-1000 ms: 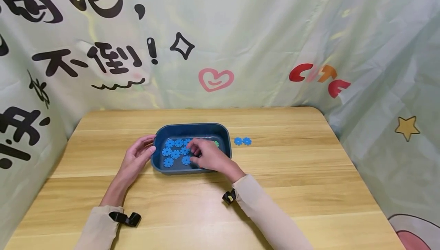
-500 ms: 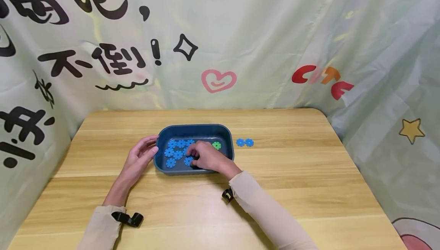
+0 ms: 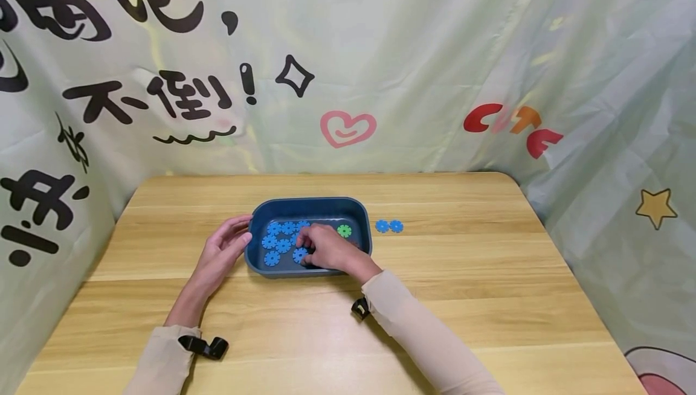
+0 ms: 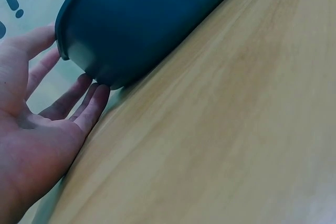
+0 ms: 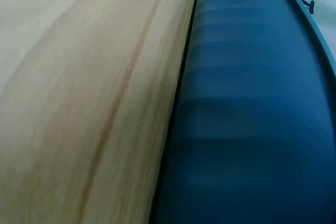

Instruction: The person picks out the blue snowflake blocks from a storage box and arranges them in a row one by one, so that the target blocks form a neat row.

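Observation:
A dark blue plastic bin (image 3: pixel 310 203) sits on the wooden table. Inside lie several flat blue notched discs (image 3: pixel 272 258), like snowflake building pieces, and one green disc (image 3: pixel 344 231). My left hand (image 3: pixel 222 250) touches the bin's left end; in the left wrist view its extended fingers (image 4: pixel 94 106) rest against the outer wall and underside. My right hand (image 3: pixel 328 249) reaches over the near rim into the bin, fingers bent, thumb beside a blue disc (image 3: pixel 299 255). Its inner fingertips are hidden, and the right wrist view shows only the bin's outer wall (image 5: pixel 247 108) and table.
Two blue discs (image 3: pixel 389 226) lie side by side on the table (image 3: pixel 462 286), right of the bin. A printed cloth (image 3: pixel 402 69) hangs behind the table and along its sides. Black straps (image 3: pixel 203 346) circle both wrists.
The view has shifted slightly, moving the scene a little right. My right hand moves slightly left relative to the bin, showing more of the green disc. My left hand stays at the bin's end.

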`<state>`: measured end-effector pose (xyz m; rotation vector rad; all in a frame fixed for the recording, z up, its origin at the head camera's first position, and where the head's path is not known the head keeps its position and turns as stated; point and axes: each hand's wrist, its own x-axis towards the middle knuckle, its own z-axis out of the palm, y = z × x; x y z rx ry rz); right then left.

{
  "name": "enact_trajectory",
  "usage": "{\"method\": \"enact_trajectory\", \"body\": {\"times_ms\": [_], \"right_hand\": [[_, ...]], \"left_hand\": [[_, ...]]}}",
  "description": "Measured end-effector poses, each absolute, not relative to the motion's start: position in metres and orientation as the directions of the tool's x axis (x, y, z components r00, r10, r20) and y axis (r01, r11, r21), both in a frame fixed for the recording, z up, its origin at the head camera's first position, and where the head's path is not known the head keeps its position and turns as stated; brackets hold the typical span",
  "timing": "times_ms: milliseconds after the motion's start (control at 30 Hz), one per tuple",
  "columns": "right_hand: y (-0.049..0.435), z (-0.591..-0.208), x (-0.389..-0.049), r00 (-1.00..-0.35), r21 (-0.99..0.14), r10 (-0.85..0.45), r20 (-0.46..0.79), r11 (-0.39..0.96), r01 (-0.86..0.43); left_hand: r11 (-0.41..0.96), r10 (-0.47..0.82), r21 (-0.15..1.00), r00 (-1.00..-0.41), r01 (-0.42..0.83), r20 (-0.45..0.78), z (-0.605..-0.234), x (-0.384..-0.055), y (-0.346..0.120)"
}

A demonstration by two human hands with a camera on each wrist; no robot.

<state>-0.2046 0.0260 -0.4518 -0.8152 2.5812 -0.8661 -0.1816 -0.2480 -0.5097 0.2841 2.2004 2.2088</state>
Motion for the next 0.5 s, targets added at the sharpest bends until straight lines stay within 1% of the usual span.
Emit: {"method": "enact_trajectory", "body": {"times_ms": [233, 300, 500], "right_hand": [[0.0247, -0.4545, -0.2039, -0.782, -0.685, -0.621, -0.062, 0.596, -0.419], [0.0249, -0.4545, -0.2038, -0.783, -0.701, -0.619, -0.051, 0.581, -0.413], [0.0306, -0.4523, -0.2054, -0.801, -0.756, -0.597, -0.034, 0.539, -0.371]], "left_hand": [[0.017, 0.121, 0.994, -0.987, 0.104, 0.101, -0.5107, -0.1776, -0.2528], [0.031, 0.119, 0.994, -0.988, 0.103, 0.099, -0.5109, -0.1770, -0.2540], [0.009, 0.132, 0.994, -0.985, 0.112, 0.109, -0.5123, -0.1819, -0.2504]]}}
